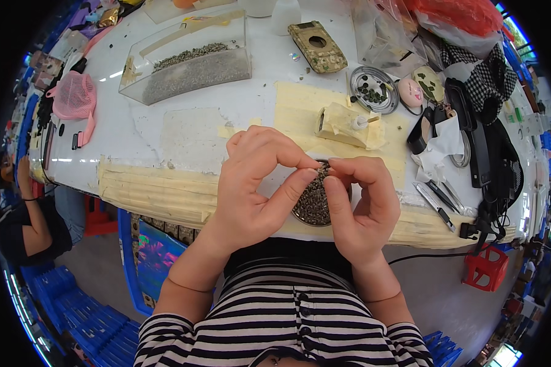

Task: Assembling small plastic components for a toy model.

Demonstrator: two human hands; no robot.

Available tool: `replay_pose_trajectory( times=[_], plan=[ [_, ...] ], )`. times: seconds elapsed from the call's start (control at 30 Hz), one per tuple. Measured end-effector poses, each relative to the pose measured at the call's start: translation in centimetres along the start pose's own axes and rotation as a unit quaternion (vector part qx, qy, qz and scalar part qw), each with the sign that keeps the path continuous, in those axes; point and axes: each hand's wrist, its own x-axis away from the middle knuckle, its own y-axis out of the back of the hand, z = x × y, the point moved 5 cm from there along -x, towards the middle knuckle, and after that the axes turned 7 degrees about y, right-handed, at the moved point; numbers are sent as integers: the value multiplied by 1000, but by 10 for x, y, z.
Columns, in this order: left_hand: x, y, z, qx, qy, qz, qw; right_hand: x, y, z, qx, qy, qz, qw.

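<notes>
My left hand (249, 186) and my right hand (368, 205) meet over a round dish (313, 224) at the table's near edge. Thumb and forefinger of each are pinched together, fingertips almost touching. Whatever they hold is too small and too covered to make out. Many tiny grey-brown pieces (313, 205) fill the dish right below the fingers. Just beyond my right hand lies a block wrapped in cream tape (349, 126), with a small white bottle-like piece and a stick on it.
A clear bin (242, 64) of small pieces stands far left, a camouflage toy vehicle hull (318, 47) far centre. To the right are a round tray (393, 105) with dark green parts, tweezers (452, 194), a knife (434, 207) and black straps. A pink mesh item (73, 96) lies left; another person's arm (35, 211) shows beyond.
</notes>
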Motion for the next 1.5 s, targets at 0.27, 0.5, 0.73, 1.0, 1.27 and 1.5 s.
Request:
replay_pose_trajectory(
  times=[0.27,0.5,0.73,1.0,1.27,1.5],
  plan=[
    [2,-3,4,51,41,17,998,-3,-1,3,35,52,26,998],
    [0,-3,1,15,8,21,1000,-1,-1,1,30,38,21,999],
    [1,0,0,4,-13,-18,1000,0,-2,0,27,37,10,999],
    [0,1,-6,-41,-46,4,998,1,4,3,59,41,30,997],
    [10,30,10,16,46,-157,986,11,24,7,164,54,51,984],
    [16,52,9,-318,37,-96,943,15,37,0,164,46,41,985]
  ],
)
